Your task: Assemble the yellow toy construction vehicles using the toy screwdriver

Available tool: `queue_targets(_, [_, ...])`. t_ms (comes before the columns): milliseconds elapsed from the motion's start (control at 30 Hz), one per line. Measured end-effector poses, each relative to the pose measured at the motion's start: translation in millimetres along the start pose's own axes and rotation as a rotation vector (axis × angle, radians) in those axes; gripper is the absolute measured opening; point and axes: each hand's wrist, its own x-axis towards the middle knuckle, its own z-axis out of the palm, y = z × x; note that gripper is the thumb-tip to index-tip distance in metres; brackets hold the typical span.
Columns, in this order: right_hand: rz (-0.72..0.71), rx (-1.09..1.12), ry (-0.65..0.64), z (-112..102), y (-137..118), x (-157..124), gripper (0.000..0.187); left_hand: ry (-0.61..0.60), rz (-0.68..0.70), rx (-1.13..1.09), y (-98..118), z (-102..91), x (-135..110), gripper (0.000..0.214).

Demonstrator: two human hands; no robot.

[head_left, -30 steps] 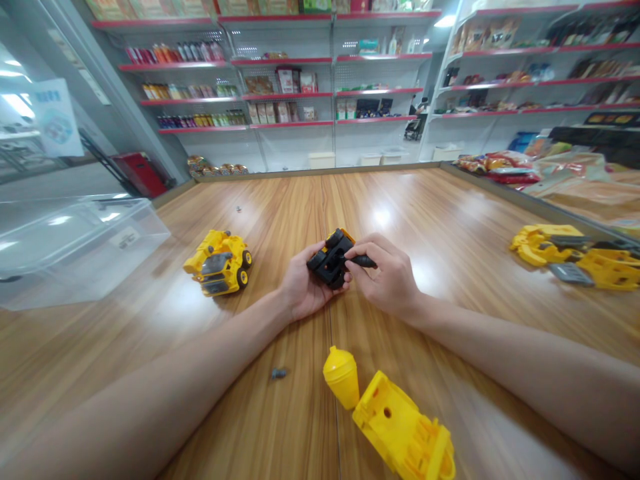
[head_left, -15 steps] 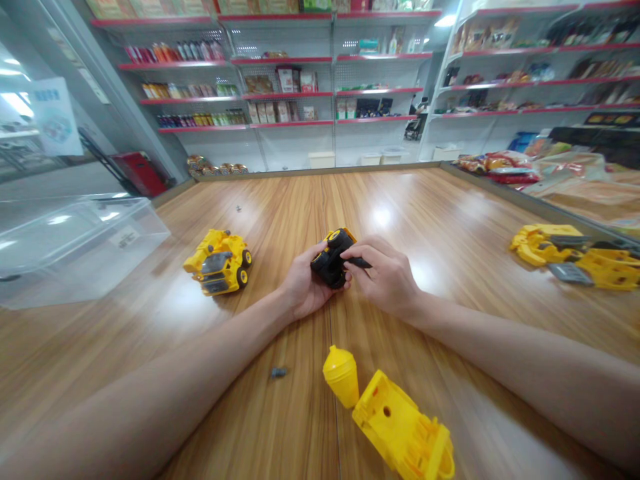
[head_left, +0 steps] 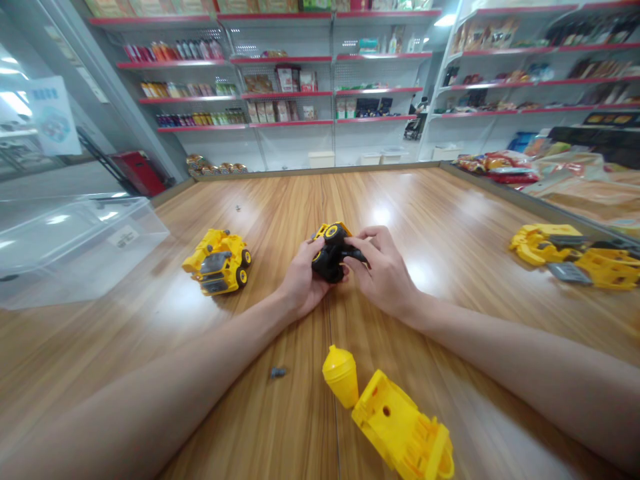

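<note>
My left hand (head_left: pixel 303 283) is closed around a toy truck chassis (head_left: pixel 327 265), its black underside turned toward me and a yellow-hubbed wheel at the top. Thumb and fingers of my right hand (head_left: pixel 383 270) pinch a short black screwdriver (head_left: pixel 356 255); its tip meets the chassis underside, though the exact contact point is hidden. Nearer to me lie a grey toy screw (head_left: pixel 278 373), a yellow mixer drum (head_left: pixel 341 375) and a yellow truck body (head_left: pixel 400 427).
An assembled yellow toy truck (head_left: pixel 220 262) stands on the left, near a clear plastic bin (head_left: pixel 80 247). More yellow toy vehicle parts (head_left: pixel 575 253) lie at the right. A tiny metallic piece (head_left: pixel 238 208) rests farther back on the wooden table (head_left: pixel 280 200). Stocked shelves (head_left: pixel 283 60) line the background.
The chassis has tilted slightly in my left hand, showing its wheel more squarely. My right fingers have shifted and spread a little on the screwdriver. The loose parts have stayed put.
</note>
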Motion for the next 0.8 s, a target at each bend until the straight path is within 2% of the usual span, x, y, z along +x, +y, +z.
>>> queue_targets(67, [0.051, 0.033, -0.009, 1.1, -1.2, -0.8, 0.035, 0.014, 0.097, 0.057, -1.0, 1.6, -0.9, 0.031])
queue_targets(133, [0.127, 0.097, 0.008, 1.7, -2.1, -1.9, 0.034, 0.013, 0.177, 0.114, -1.6, 2.8, -2.0, 0.035])
queue_targets(233, [0.377, 0.284, 0.024, 2.7, -1.4, -3.7, 0.022, 0.019, 0.269, 0.184, -1.8, 3.2, -3.8, 0.043])
queue_targets(333, [0.634, 0.557, -0.031, 5.4, 2.1, -5.2, 0.03, 0.035, 0.331, 0.277, -1.5, 3.2, -6.1, 0.056])
queue_targets(400, [0.743, 0.723, -0.045, 8.2, 4.8, -5.3, 0.032, 0.045, 0.359, 0.351, -1.6, 4.1, -8.2, 0.066])
queue_targets(500, [0.841, 0.956, -0.019, 11.6, 6.6, -3.9, 0.029, 0.017, 0.392, 0.445, -2.2, 6.8, -11.5, 0.079])
queue_targets(600, [0.939, 1.146, 0.0, 12.1, 4.8, -1.4, 0.031, -0.012, 0.451, 0.543, -2.5, 8.9, -13.4, 0.075])
queue_targets(700, [1.034, 1.21, 0.01, 10.7, 2.0, 0.5, 0.035, 0.011, 0.519, 0.588, -1.4, 10.0, -14.2, 0.068])
queue_targets(800, [1.047, 1.236, 0.027, 10.0, -0.3, 1.2, 0.031, 0.043, 0.533, 0.556, -0.2, 11.4, -14.8, 0.068])
